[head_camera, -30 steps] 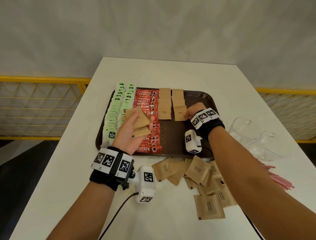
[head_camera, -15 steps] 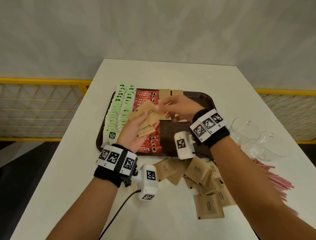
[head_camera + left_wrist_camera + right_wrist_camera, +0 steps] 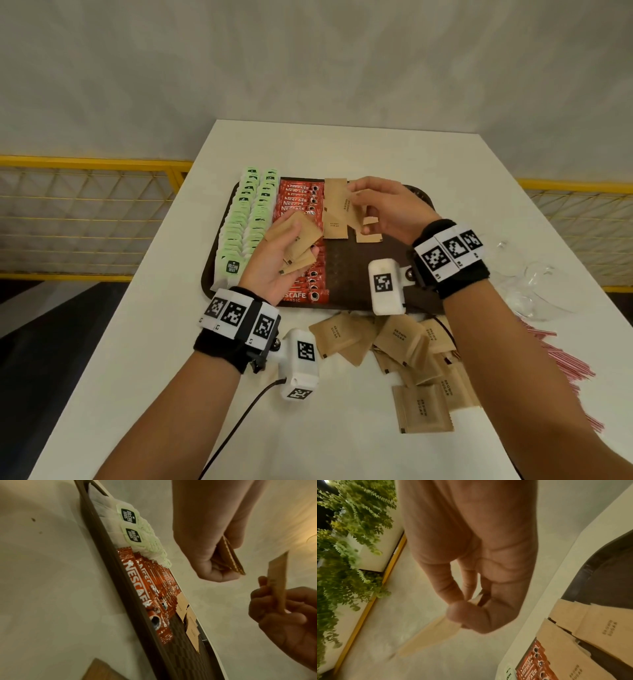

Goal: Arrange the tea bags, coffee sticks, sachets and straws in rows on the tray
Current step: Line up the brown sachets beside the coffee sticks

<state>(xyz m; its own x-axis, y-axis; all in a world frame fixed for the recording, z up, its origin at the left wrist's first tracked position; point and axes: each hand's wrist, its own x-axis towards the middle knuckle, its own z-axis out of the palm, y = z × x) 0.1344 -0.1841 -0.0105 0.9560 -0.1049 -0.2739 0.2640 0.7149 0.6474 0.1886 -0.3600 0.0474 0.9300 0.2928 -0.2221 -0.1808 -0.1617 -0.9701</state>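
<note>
On the brown tray (image 3: 346, 274) lie two rows of green tea bags (image 3: 246, 219), a row of red coffee sticks (image 3: 301, 202) and two short rows of brown sugar sachets (image 3: 334, 226). My left hand (image 3: 291, 246) is palm up over the coffee sticks and holds a small stack of sachets (image 3: 298, 240). My right hand (image 3: 358, 197) is above the sachet rows, and its thumb and fingers pinch a single sachet (image 3: 342, 205). The right wrist view shows that sachet (image 3: 433, 635) sticking out below the pinching fingertips (image 3: 464, 609).
Several loose sachets (image 3: 404, 342) are heaped on the white table just in front of the tray. Red-and-white straws (image 3: 561, 359) lie at the right edge, with clear glass cups (image 3: 534, 284) behind them. A yellow railing runs behind the table.
My right hand left the right sachet row, reached across to the stack in my left hand and now holds one sachet lifted clear of it. My left hand stays put.
</note>
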